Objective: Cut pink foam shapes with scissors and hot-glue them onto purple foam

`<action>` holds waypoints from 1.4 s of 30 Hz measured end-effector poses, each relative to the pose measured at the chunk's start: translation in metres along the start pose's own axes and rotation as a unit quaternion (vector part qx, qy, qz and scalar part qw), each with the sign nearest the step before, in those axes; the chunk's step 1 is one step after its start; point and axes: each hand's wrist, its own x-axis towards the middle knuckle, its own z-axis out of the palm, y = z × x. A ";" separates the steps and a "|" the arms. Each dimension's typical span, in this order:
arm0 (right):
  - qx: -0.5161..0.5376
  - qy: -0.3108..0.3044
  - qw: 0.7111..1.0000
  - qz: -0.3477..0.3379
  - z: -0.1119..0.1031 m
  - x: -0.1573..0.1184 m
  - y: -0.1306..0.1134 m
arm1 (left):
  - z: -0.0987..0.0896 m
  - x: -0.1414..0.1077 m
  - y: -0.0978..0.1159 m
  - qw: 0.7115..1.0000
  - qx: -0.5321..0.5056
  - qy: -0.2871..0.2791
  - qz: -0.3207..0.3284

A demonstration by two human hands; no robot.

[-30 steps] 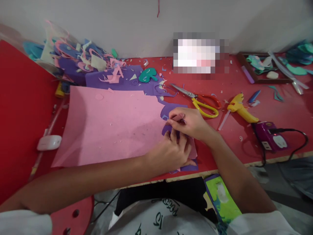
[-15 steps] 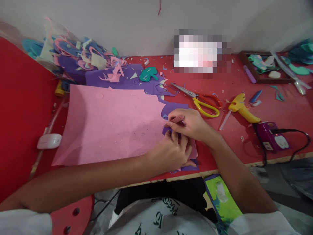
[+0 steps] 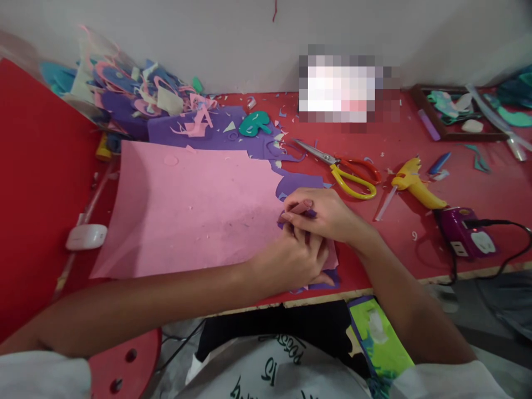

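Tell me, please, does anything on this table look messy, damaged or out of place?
Yes, mostly mess: small cut scraps lie scattered near the tip of the scissors, and a tangled heap of scraps sits at the far left. The pink sheet has an irregular far right corner, probably cut rather than torn.

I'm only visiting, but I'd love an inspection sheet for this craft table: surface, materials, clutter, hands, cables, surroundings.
Surface: red tabletop, dotted with small scraps.
Materials: pink sheet overlapping purple sheets.
Clutter: scissors, yellow glue gun, heaped scraps at back left.
Hands: left hand over the pink sheet's right end; right hand apparently gripping a brownish-pink stick-like item, partly hidden.
Cables: black cable plugged into a purple box.
Surroundings: grey wall behind, red panel at left.
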 end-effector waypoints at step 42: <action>-0.009 0.024 0.998 -0.059 -0.010 -0.010 -0.023 | 0.031 0.020 -0.128 0.886 -0.443 -0.045 0.130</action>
